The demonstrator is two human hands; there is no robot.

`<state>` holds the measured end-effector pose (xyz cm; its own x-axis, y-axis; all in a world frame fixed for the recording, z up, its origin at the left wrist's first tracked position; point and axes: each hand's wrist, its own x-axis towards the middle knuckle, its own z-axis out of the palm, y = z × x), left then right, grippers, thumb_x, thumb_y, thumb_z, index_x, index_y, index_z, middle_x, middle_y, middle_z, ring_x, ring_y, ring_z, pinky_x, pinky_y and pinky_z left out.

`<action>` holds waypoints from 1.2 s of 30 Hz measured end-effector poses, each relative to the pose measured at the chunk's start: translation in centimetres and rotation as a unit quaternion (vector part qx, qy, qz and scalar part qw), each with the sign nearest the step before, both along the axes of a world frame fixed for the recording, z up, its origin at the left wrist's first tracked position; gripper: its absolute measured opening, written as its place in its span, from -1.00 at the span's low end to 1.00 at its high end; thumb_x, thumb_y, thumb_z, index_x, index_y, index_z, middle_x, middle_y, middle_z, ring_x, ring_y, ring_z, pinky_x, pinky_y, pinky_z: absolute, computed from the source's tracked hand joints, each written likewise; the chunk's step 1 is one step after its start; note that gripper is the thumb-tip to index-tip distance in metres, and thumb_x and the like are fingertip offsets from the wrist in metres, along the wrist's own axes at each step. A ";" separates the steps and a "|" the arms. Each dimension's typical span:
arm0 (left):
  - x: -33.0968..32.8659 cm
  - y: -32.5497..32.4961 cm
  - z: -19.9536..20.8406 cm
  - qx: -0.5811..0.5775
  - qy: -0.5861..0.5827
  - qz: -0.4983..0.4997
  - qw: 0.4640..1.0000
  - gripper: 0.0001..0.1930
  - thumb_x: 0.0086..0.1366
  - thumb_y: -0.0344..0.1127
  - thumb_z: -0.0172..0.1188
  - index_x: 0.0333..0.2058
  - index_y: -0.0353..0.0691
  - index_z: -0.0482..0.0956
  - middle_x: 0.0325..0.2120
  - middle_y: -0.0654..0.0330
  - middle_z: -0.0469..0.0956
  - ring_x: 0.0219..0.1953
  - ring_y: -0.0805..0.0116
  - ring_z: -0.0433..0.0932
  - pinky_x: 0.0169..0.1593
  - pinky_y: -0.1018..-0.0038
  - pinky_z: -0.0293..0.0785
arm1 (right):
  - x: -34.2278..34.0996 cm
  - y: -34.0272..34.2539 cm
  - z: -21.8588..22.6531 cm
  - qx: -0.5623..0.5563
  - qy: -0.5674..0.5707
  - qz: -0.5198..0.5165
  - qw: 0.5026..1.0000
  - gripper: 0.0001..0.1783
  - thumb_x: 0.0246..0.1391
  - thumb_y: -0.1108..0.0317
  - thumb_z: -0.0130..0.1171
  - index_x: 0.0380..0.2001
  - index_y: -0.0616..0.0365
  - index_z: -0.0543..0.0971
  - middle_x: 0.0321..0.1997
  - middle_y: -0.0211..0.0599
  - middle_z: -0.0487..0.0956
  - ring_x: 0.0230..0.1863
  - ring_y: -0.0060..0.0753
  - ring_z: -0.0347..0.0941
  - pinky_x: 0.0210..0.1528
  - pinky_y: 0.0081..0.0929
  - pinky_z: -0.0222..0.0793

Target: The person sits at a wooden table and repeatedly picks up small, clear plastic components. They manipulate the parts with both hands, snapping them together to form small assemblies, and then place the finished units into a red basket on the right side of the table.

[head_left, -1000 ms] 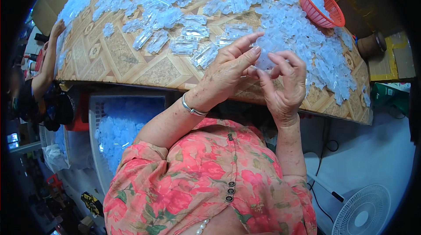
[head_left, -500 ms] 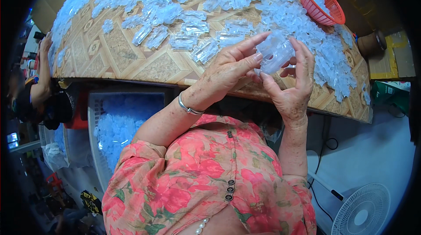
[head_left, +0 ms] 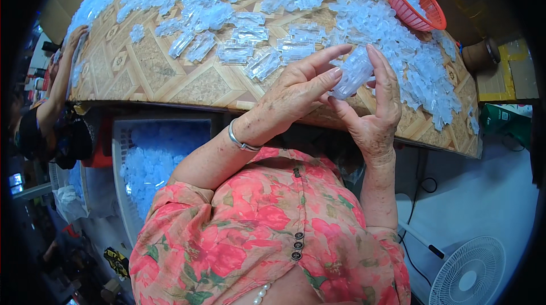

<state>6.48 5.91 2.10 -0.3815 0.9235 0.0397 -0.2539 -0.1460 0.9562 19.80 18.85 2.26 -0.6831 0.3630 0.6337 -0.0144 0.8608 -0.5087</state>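
Between both hands, above the table's near edge, I hold a clear plastic piece (head_left: 354,73), tilted, its exact kind not plain. My left hand (head_left: 300,86) grips its left side with thumb and fingers. On the other side, my right hand (head_left: 378,103) has its fingers and thumb against the piece. Just beyond my left hand lie several flat clear plastic pieces (head_left: 264,65) in loose groups. Past my right hand spreads a heap of small clear plastic parts (head_left: 418,71).
A red basket (head_left: 410,13) with clear parts stands at the far right of the patterned table (head_left: 153,80). Below the table at left is a white crate (head_left: 120,163) full of clear parts. Another person's arm (head_left: 60,80) reaches in at left; a white fan (head_left: 469,276) stands lower right.
The clear piece has turned between my hands and now stands more slanted and narrower in view. My right hand has shifted slightly left. The other person's hand at left has moved over the table edge.
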 end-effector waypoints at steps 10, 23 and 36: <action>0.0 -0.2 0.6 -0.019 0.024 -0.014 0.999 -0.48 0.52 -0.16 0.07 0.37 -0.16 0.34 0.03 0.32 0.54 -0.03 0.61 0.49 0.02 0.59 0.46 | 0.3 0.2 0.0 -0.003 0.029 0.031 0.999 -0.05 -0.25 0.40 0.55 0.30 0.16 0.39 0.33 -0.07 0.47 0.30 -0.01 0.43 0.32 -0.16 0.32; 0.4 -0.1 0.0 0.038 0.032 -0.022 0.999 -0.49 0.54 -0.22 0.02 0.39 -0.21 0.28 0.08 0.14 0.55 0.01 0.35 0.62 0.09 0.44 0.53 | 0.6 0.3 -0.2 -0.087 0.002 0.057 0.995 -0.02 -0.22 0.45 0.53 0.35 0.15 0.32 0.36 -0.06 0.44 0.36 -0.03 0.39 0.37 -0.20 0.31; 0.5 0.2 -0.8 0.074 0.223 0.027 0.972 -0.45 0.50 -0.24 0.11 0.38 -0.26 0.27 0.13 0.15 0.55 -0.06 0.48 0.57 0.06 0.52 0.48 | 0.4 0.2 -0.9 0.013 0.035 0.030 0.999 -0.06 -0.14 0.43 0.52 0.34 0.23 0.31 0.34 -0.10 0.46 0.32 -0.08 0.43 0.31 -0.22 0.37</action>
